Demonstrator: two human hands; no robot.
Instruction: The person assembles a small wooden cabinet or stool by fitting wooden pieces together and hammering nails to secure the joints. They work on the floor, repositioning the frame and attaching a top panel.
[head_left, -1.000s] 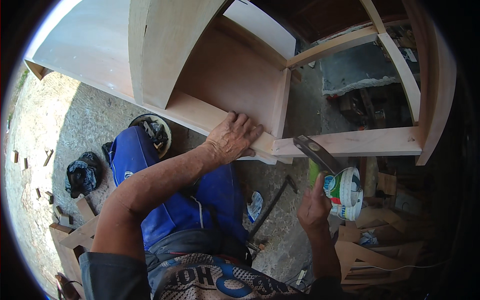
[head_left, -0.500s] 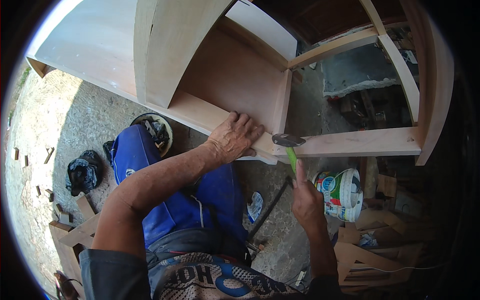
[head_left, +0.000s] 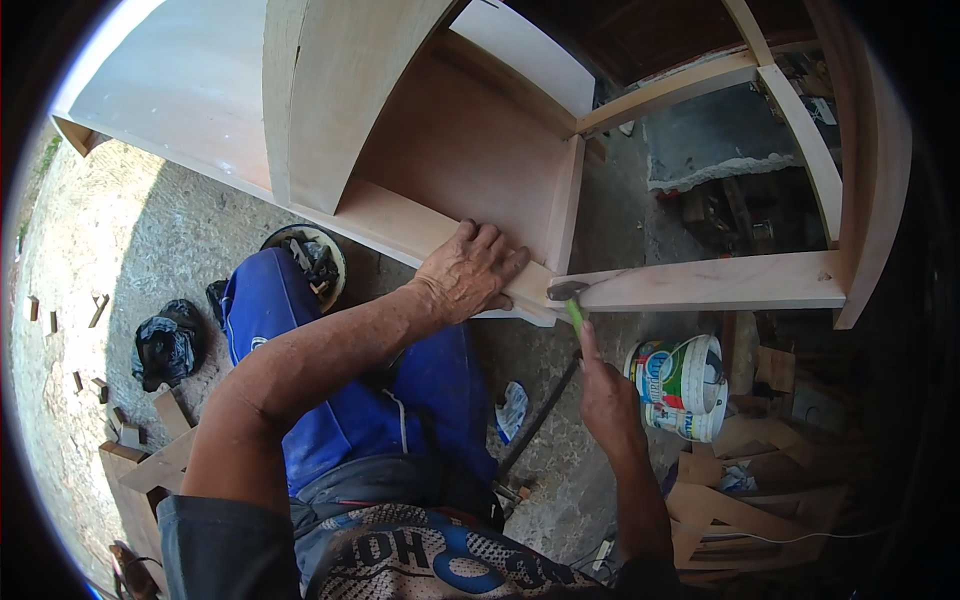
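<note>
Right hand point(head_left: 610, 398): closed around green-handled hammer point(head_left: 574, 312).
Left hand point(head_left: 466, 270): part-open, clasped across wooden rail point(head_left: 390, 214), to the left of hammer grip.
Hammer head point(head_left: 568, 290): just ahead of right grip, near rail's end.

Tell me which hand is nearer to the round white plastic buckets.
Right. The right hand, gripping the green-handled hammer, is just left of the buckets in view; the left hand, on the pale wooden board, is farther left.
</note>
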